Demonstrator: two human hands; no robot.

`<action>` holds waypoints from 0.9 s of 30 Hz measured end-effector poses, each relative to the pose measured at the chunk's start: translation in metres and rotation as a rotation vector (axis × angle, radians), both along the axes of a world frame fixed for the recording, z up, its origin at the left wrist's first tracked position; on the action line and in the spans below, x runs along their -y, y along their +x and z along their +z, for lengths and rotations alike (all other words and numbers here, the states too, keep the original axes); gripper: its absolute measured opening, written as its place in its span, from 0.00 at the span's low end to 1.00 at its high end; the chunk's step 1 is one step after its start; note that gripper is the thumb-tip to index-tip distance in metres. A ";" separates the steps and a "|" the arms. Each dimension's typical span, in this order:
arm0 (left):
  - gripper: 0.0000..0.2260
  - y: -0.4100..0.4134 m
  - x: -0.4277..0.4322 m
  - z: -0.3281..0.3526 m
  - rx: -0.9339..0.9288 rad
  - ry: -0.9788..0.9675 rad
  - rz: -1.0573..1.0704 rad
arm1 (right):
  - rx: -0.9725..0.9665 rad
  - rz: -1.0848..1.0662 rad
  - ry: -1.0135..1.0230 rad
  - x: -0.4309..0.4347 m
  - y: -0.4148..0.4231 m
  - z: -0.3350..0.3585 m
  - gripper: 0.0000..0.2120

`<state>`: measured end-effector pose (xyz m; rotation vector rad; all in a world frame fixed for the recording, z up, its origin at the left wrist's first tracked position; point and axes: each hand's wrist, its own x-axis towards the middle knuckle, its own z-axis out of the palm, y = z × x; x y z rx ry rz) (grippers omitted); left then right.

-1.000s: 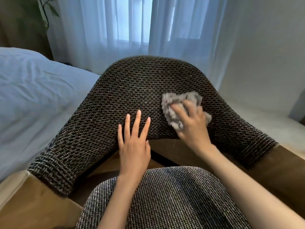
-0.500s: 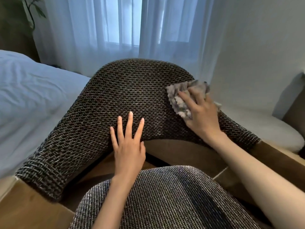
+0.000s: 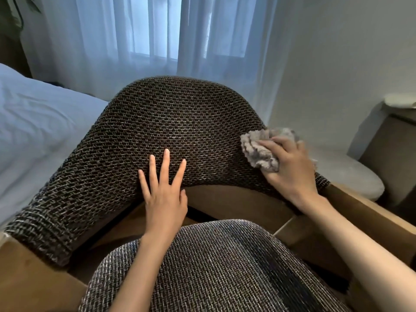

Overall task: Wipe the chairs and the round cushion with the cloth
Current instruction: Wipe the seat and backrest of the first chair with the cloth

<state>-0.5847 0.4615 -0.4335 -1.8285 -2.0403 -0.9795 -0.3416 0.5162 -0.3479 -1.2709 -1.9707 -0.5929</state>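
A chair with a dark woven backrest (image 3: 175,122) and wooden arms fills the middle of the view, and its grey woven seat (image 3: 213,266) lies below. My left hand (image 3: 164,190) rests flat on the lower middle of the backrest, fingers straight and spread. My right hand (image 3: 290,170) presses a bunched grey fluffy cloth (image 3: 258,149) against the right side of the backrest, its fingers laid over the cloth. A pale round cushion (image 3: 351,174) sits low at the right, behind the chair's right arm.
A bed with a pale sheet (image 3: 38,131) lies to the left. Sheer curtains (image 3: 157,37) hang behind the chair. A brown cabinet (image 3: 391,145) stands at the far right by a white wall, with a pale object on top.
My right hand has slid the cloth rightward across the backrest to its right side. My left hand has stayed flat on the backrest.
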 end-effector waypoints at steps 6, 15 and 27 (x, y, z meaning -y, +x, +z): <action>0.31 0.000 0.000 0.000 -0.003 -0.001 -0.012 | 0.206 -0.051 -0.169 0.025 -0.001 -0.064 0.16; 0.30 0.002 0.000 -0.001 0.013 0.011 -0.021 | 0.185 -0.045 0.009 0.029 0.024 -0.009 0.21; 0.29 -0.006 0.005 0.004 0.000 0.052 -0.026 | 0.293 0.063 -0.196 0.052 0.024 -0.076 0.21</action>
